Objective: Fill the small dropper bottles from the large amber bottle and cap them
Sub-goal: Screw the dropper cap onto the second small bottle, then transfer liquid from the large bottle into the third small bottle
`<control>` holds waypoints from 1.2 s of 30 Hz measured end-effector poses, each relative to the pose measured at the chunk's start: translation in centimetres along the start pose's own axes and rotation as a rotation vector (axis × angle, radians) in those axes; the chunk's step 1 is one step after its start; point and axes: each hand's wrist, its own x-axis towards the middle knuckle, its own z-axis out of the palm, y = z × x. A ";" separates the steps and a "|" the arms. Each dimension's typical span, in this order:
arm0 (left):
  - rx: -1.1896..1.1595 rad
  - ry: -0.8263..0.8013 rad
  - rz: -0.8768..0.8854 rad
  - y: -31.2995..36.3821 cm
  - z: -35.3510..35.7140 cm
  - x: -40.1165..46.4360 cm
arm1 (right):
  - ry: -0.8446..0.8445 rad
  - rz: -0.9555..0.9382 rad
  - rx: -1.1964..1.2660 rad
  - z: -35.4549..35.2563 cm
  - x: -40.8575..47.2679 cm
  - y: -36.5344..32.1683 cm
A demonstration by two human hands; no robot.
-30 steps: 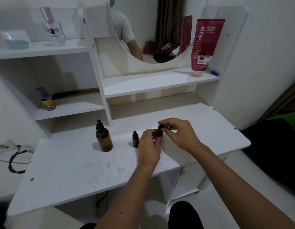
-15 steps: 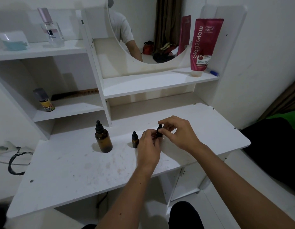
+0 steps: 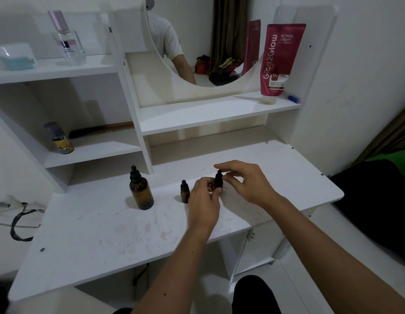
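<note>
We note first the near edge of the white tabletop (image 3: 88, 250), a matte laminate board with reddish smudges and rounded corners; below it our view is cut off by the two bare forearms.

Toward the middle of the board, the left hand (image 3: 202, 201) is closed around the base of a small dark dropper bottle (image 3: 218, 181), and its fingers hide the lower body, so we cannot tell whether the base touches the board. The right hand (image 3: 246, 180) pinches the black dropper cap with thumb and forefinger, the other fingers spread loosely. Whether the cap is seated fully cannot be made out.

Just left of the left hand stands a second small dropper bottle (image 3: 184, 192), upright and capped, its right side partly hidden by the knuckles. Further left, near the shelf upright, stands the large amber bottle (image 3: 140, 191), a smooth brown glass cylinder with a black rubber bulb, capped.

Beyond, on the rear shelf beneath the mirror, a red tube (image 3: 279, 60) stands cap-down. At the left shelves we see a blurred clear perfume bottle (image 3: 69, 45) and a small can (image 3: 58, 139).
</note>
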 end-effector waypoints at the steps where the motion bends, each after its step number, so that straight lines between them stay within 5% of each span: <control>1: 0.005 0.003 0.002 0.0 0.0 0.0 | -0.013 0.006 -0.002 0.0 0.0 0.1; 25: 0.042 0.009 0.026 0.1 0.0 -0.1 | 0.113 0.094 0.058 1.6 -1.0 -0.5; 36: -0.098 -0.026 -0.100 1.1 -2.2 -2.8 | 0.202 0.080 0.010 0.2 -2.1 -2.7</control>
